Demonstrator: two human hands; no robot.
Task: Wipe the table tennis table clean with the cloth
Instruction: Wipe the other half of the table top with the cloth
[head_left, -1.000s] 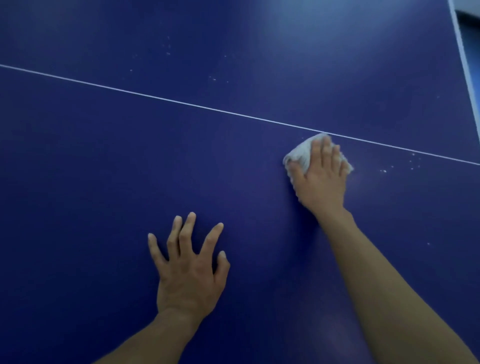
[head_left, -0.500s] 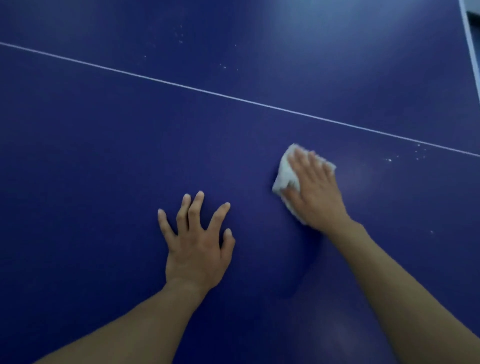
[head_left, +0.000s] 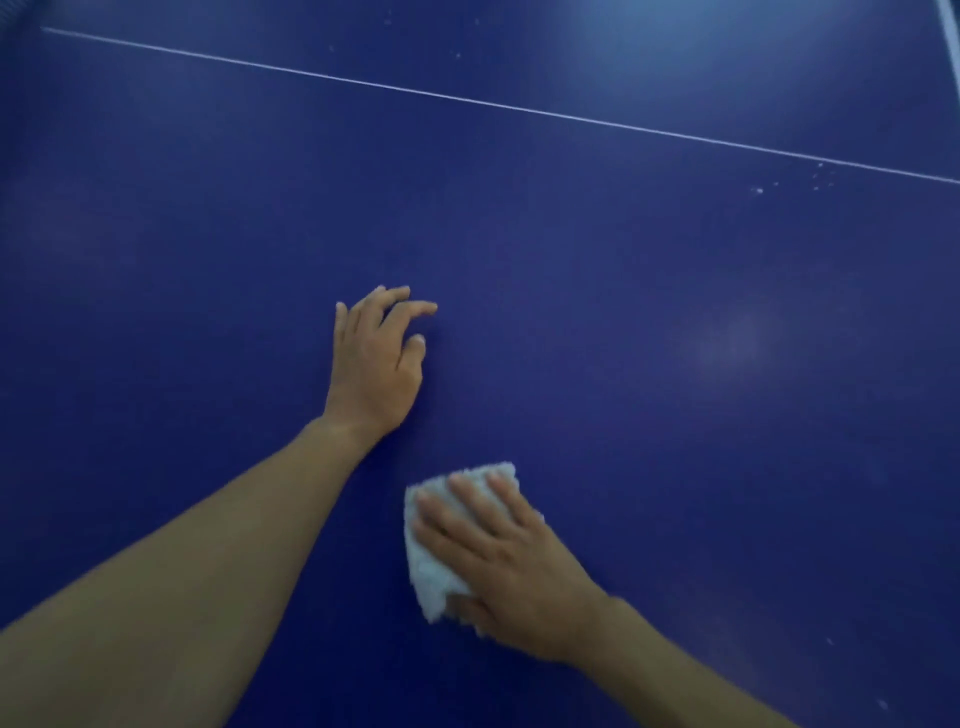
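A dark blue table tennis table (head_left: 675, 415) fills the head view. A thin white line (head_left: 519, 108) runs across it from far left down toward the right edge. The white cloth (head_left: 430, 566), crumpled into a small pad, lies on the near part of the table, right of centre and well on the near side of that line.

The right hand (head_left: 498, 566) lies palm down on the cloth. Its fingers (head_left: 467, 499) are straight and close together, reaching almost to the cloth's far edge and pressing it flat against the surface rather than curling round it. The thumb sits at the cloth's near left edge; whether it tucks under the fabric cannot be told. The cloth shows past the hand on the left and far sides.

The left hand (head_left: 376, 364) is farther away and slightly left of the cloth, apart from it. It holds nothing; its fingers are loosely bent and spread, pointing far and right, and the hand seems to rest on the table.

A cluster of small white specks (head_left: 758, 190) sits just on the near side of the line at the right. A pale edge stripe (head_left: 950, 31) shows in the far right corner.
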